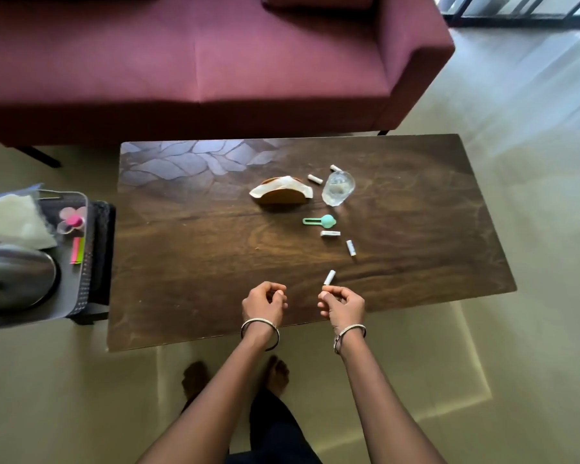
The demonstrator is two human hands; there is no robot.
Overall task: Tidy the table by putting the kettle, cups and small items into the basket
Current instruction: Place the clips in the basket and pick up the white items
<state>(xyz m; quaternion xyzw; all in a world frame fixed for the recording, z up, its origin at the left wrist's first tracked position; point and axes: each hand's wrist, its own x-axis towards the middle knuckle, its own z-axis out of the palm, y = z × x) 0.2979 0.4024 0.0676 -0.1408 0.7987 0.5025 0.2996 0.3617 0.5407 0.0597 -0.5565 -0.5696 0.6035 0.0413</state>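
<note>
Right hand pinches a white cylinder by its near end, long axis pointing away toward the glass, well short of it. Left hand, farther from the glass, curls empty.

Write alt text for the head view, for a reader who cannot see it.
A right hand pinches a small white cylinder over a dark wooden table; the left hand is curled beside it. Four more cylinders, a glass, a napkin holder and a green clip sit there; a basket at left holds a kettle.
</note>
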